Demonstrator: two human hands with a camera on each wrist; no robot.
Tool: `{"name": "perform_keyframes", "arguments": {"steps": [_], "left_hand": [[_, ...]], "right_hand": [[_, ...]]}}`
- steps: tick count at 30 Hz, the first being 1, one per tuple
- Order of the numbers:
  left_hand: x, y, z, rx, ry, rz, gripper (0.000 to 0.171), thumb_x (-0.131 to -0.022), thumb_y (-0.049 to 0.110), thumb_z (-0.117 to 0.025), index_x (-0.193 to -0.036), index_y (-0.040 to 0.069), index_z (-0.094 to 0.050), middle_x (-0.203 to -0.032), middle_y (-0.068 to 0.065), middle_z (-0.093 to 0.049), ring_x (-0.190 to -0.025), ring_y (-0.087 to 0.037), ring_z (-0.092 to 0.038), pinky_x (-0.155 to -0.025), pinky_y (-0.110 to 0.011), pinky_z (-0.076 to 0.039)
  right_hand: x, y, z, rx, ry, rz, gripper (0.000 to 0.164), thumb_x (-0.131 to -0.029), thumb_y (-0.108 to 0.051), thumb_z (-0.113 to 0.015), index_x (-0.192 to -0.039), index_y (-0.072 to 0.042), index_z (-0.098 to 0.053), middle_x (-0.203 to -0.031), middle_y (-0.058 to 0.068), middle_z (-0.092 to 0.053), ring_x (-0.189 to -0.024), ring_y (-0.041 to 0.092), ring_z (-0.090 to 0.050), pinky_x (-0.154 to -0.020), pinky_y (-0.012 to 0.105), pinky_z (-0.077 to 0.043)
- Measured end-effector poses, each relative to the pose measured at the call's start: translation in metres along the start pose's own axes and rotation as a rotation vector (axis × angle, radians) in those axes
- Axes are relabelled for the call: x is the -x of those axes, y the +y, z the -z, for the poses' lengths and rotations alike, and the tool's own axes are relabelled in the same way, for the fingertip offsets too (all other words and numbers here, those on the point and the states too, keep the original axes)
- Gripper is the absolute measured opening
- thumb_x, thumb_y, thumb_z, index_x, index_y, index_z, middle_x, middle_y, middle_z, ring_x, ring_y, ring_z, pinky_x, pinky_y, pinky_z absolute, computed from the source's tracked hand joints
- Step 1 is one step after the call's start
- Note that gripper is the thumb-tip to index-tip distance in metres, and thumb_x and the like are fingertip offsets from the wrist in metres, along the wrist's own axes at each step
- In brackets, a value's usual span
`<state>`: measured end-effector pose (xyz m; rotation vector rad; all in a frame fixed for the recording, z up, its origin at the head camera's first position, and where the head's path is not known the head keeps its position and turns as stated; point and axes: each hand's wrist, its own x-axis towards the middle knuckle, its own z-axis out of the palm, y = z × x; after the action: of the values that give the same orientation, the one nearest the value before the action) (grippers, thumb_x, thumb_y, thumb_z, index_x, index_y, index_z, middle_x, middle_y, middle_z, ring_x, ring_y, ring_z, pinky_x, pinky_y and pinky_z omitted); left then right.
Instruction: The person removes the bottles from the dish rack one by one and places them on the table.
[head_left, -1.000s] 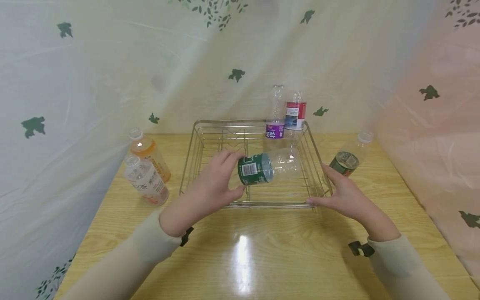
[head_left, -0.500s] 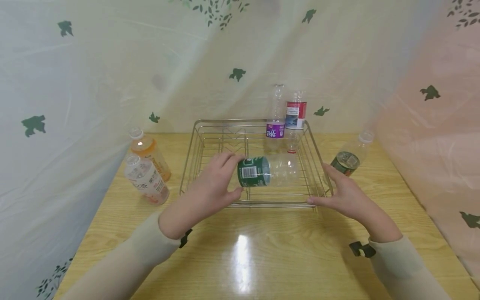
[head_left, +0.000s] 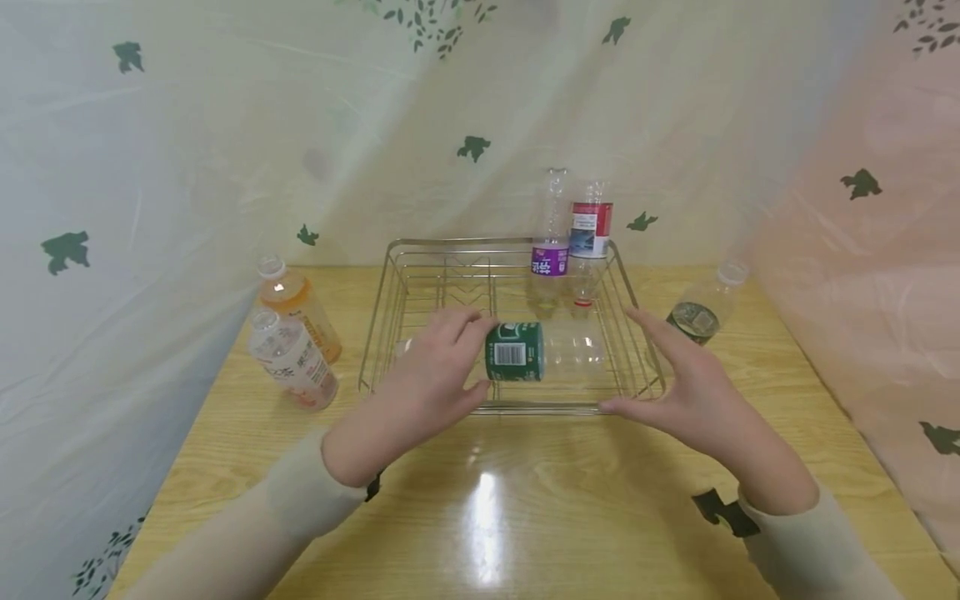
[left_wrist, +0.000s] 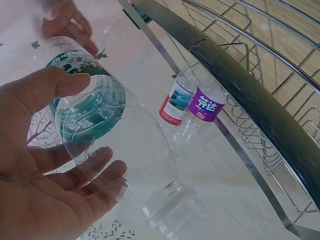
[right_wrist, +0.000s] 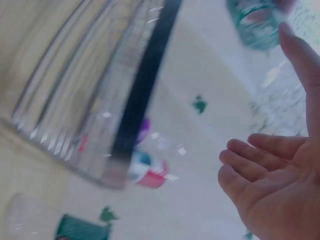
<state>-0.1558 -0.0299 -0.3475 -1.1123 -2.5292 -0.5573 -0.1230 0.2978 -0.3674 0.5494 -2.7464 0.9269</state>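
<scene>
My left hand point(head_left: 431, 367) grips a clear plastic bottle point(head_left: 573, 348) with a green label, thumb on one side and fingers round the other. The bottle lies level over the wire basket point(head_left: 555, 408), its base towards the right. In the left wrist view the bottle's uncapped-looking neck point(left_wrist: 172, 210) points past the fingers. My right hand point(head_left: 693, 379) is spread open at the basket's front right corner, with nothing in it; the right wrist view shows its bare palm point(right_wrist: 275, 185). Inside the basket's back right corner, a purple-labelled bottle point(head_left: 550, 260) and a red-and-white-labelled bottle point(head_left: 591, 232) stand upside down.
Left of the basket stand an orange-labelled bottle point(head_left: 296, 304) and a white-labelled bottle point(head_left: 292, 358). Another green-labelled bottle point(head_left: 697, 317) stands on the right, partly behind my right hand. A patterned curtain point(head_left: 225, 125) hangs behind the wooden table point(head_left: 570, 517).
The bottle in my left hand has come slightly nearer and lies straighter, its neck now showing left of the hand. My right hand has come off the basket's corner, fingers spread.
</scene>
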Motion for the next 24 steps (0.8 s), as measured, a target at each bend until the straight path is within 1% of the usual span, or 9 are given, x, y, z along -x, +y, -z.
{"name": "perform_keyframes", "arguments": {"steps": [3,5,8,10,12,14,18,21,24], "left_hand": [[0.0,0.003,-0.001,-0.024,0.001,-0.023,0.068,-0.076,0.01,-0.086,-0.134,-0.005,-0.056,-0.127,-0.017,-0.057,-0.117,-0.03,-0.053,-0.102,-0.04,-0.05],[0.0,0.006,-0.001,-0.035,-0.007,-0.035,0.068,-0.076,0.011,-0.086,-0.135,-0.005,-0.056,-0.127,-0.018,-0.057,-0.117,-0.031,-0.053,-0.102,-0.041,-0.049],[-0.001,0.01,-0.001,-0.048,-0.015,-0.05,0.069,-0.076,0.011,-0.087,-0.135,-0.005,-0.056,-0.127,-0.019,-0.058,-0.115,-0.032,-0.054,-0.099,-0.041,-0.051],[-0.001,0.012,-0.002,-0.058,-0.02,-0.059,0.069,-0.075,0.012,-0.087,-0.135,-0.004,-0.056,-0.126,-0.019,-0.058,-0.113,-0.032,-0.054,-0.098,-0.04,-0.052],[-0.001,0.014,-0.003,-0.071,-0.032,-0.061,0.069,-0.075,0.012,-0.088,-0.134,-0.004,-0.056,-0.125,-0.017,-0.059,-0.112,-0.031,-0.055,-0.096,-0.039,-0.053],[-0.001,0.016,-0.005,-0.084,-0.048,-0.057,0.069,-0.075,0.012,-0.087,-0.135,-0.003,-0.056,-0.124,-0.016,-0.059,-0.112,-0.03,-0.055,-0.097,-0.038,-0.052],[-0.001,0.021,-0.006,-0.106,-0.073,-0.047,0.07,-0.075,0.011,-0.086,-0.136,-0.002,-0.056,-0.124,-0.015,-0.059,-0.116,-0.029,-0.054,-0.101,-0.038,-0.05],[-0.001,0.024,-0.007,-0.106,-0.077,-0.053,0.07,-0.075,0.009,-0.084,-0.138,-0.002,-0.056,-0.126,-0.017,-0.059,-0.118,-0.031,-0.054,-0.103,-0.04,-0.049],[0.0,0.026,-0.008,-0.096,-0.05,-0.08,0.068,-0.075,0.007,-0.083,-0.137,-0.004,-0.057,-0.127,-0.02,-0.06,-0.119,-0.034,-0.055,-0.105,-0.041,-0.048]], "right_hand": [[0.001,-0.016,0.001,0.047,0.071,0.145,0.109,-0.068,-0.042,-0.096,-0.157,-0.016,-0.039,-0.154,0.012,-0.045,-0.139,0.036,-0.042,-0.108,0.057,-0.041],[0.001,-0.025,0.0,0.066,0.115,0.252,0.102,-0.073,-0.045,-0.092,-0.156,-0.013,-0.042,-0.152,0.011,-0.048,-0.137,0.034,-0.045,-0.11,0.05,-0.042],[0.001,-0.037,-0.002,0.087,0.145,0.368,0.093,-0.083,-0.058,-0.078,-0.154,-0.008,-0.044,-0.151,0.01,-0.049,-0.136,0.034,-0.047,-0.113,0.04,-0.039],[0.0,-0.043,-0.004,0.113,0.147,0.417,0.09,-0.089,-0.064,-0.067,-0.152,-0.004,-0.045,-0.151,0.013,-0.049,-0.136,0.036,-0.047,-0.114,0.039,-0.037],[-0.002,-0.048,-0.007,0.149,0.132,0.436,0.091,-0.09,-0.065,-0.065,-0.152,-0.002,-0.045,-0.15,0.015,-0.049,-0.135,0.037,-0.047,-0.114,0.041,-0.037],[-0.003,-0.05,-0.01,0.184,0.111,0.439,0.093,-0.086,-0.059,-0.075,-0.151,0.001,-0.045,-0.15,0.017,-0.048,-0.135,0.037,-0.047,-0.112,0.046,-0.039],[-0.004,-0.053,-0.016,0.237,0.061,0.405,0.103,-0.071,-0.04,-0.092,-0.151,0.003,-0.043,-0.151,0.019,-0.047,-0.136,0.038,-0.046,-0.109,0.052,-0.041],[-0.006,-0.056,-0.02,0.27,0.042,0.39,0.106,-0.067,-0.038,-0.095,-0.15,0.004,-0.044,-0.148,0.02,-0.048,-0.135,0.038,-0.047,-0.11,0.053,-0.041],[-0.008,-0.059,-0.023,0.291,0.04,0.4,0.103,-0.066,-0.039,-0.095,-0.146,0.005,-0.048,-0.144,0.02,-0.052,-0.13,0.038,-0.05,-0.109,0.052,-0.042]]}}
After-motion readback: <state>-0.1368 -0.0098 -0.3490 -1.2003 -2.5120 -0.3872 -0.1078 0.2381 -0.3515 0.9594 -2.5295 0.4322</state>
